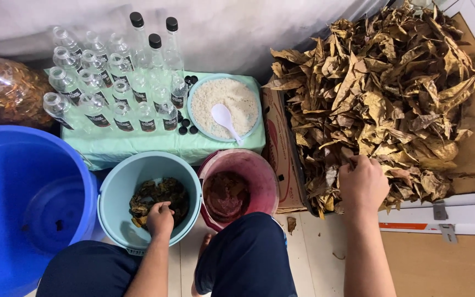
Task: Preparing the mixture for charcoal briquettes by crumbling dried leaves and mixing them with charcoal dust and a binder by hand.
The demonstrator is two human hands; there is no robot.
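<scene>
My left hand (160, 218) reaches into a light blue bucket (117, 190) and closes on wet dark leaves (158, 195) at its bottom. My right hand (363, 184) rests on the near edge of a big heap of dry brown leaves (380, 88) piled in a cardboard box (279, 148), its fingers curled into the leaves. Between the two hands stands a dark red bucket (259, 170) with brown liquid or pulp inside.
A large blue tub (6, 165) fills the left. A cloth-covered low table (138, 144) holds several clear glass bottles (111, 82), loose black caps, and a bowl of white grains (225, 96) with a white spoon (224, 118). My knees are at the bottom.
</scene>
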